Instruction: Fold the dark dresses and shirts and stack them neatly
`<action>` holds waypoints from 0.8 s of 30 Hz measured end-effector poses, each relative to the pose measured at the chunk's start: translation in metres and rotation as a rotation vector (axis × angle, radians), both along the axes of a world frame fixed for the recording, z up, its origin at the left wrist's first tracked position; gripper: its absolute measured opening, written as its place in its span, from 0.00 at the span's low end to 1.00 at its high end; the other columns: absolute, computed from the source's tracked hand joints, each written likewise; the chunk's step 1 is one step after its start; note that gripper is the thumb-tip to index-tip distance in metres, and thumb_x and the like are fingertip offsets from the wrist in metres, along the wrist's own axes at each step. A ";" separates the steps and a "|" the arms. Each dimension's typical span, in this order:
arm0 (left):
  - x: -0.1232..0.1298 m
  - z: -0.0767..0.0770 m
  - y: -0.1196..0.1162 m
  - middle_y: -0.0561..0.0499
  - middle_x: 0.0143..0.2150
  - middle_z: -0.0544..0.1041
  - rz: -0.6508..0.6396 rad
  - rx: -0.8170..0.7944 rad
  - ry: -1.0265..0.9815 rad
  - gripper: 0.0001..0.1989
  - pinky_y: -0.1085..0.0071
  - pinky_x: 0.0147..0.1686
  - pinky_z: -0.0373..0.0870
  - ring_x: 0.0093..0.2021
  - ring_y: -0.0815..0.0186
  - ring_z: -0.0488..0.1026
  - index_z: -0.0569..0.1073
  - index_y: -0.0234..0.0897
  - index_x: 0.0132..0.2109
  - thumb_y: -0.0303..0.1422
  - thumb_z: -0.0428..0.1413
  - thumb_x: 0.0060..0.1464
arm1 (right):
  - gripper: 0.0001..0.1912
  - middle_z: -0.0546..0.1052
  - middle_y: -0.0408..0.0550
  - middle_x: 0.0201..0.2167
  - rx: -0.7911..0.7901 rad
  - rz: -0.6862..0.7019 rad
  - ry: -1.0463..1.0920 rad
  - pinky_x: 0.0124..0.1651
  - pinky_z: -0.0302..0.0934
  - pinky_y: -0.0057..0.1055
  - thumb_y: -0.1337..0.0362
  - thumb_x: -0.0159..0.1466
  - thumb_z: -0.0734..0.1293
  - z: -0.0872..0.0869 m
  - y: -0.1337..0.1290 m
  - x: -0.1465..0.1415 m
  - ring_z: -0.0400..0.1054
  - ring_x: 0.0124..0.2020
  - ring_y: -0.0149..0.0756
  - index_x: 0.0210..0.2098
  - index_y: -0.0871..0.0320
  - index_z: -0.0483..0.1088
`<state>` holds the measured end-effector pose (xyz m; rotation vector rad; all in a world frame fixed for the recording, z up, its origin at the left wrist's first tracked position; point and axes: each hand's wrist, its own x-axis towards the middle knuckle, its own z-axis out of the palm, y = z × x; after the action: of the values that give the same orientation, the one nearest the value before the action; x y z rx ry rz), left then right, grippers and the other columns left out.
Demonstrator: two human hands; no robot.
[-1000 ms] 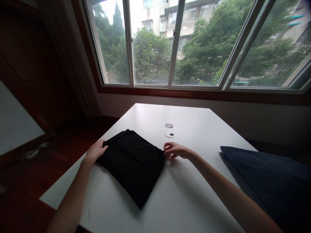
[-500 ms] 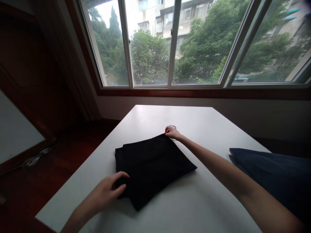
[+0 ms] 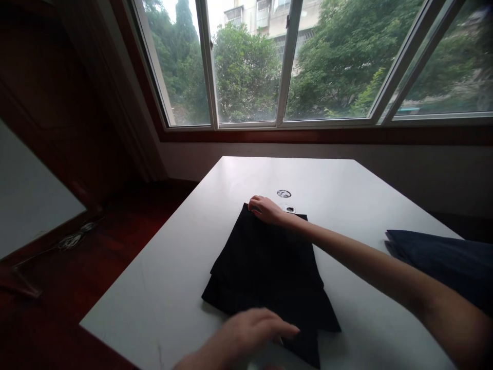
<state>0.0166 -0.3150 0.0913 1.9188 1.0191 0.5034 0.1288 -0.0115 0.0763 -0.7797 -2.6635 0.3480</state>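
Note:
A black cloth garment (image 3: pixel 265 267), folded in layers, lies lengthwise on the white table (image 3: pixel 154 288), its lower end flaring toward me. My right hand (image 3: pixel 266 210) rests on the cloth's far edge, fingers curled over it, just short of a round cable grommet (image 3: pixel 289 209). My left hand (image 3: pixel 250 334) is blurred with motion, its fingers stretched out flat over the cloth's near end. Nothing shows in that hand. The far side of the cloth's underside is hidden.
A dark blue cloth pile (image 3: pixel 439 262) lies at the table's right side. A second grommet (image 3: pixel 284 193) sits farther back. Behind the table is a wall below a large window (image 3: pixel 246 61), and a dark wooden floor (image 3: pixel 127 216) with loose wires (image 3: pixel 73 240) lies to the left.
The black cloth has swung from lying wide across the table to lying lengthwise, reaching nearer me. My left hand moved toward me and right. My right hand stays at the far edge.

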 end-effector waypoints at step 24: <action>-0.085 0.026 0.080 0.53 0.37 0.74 0.275 0.332 0.152 0.08 0.71 0.38 0.66 0.35 0.67 0.69 0.70 0.38 0.42 0.36 0.49 0.62 | 0.48 0.67 0.62 0.59 -0.212 0.140 -0.225 0.53 0.63 0.44 0.67 0.54 0.65 0.015 -0.220 0.085 0.67 0.53 0.51 0.71 0.59 0.43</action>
<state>-0.0687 -0.2345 0.1176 2.1431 1.3793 0.7283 0.2138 -0.2316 0.0918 -0.7322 -2.9356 0.6214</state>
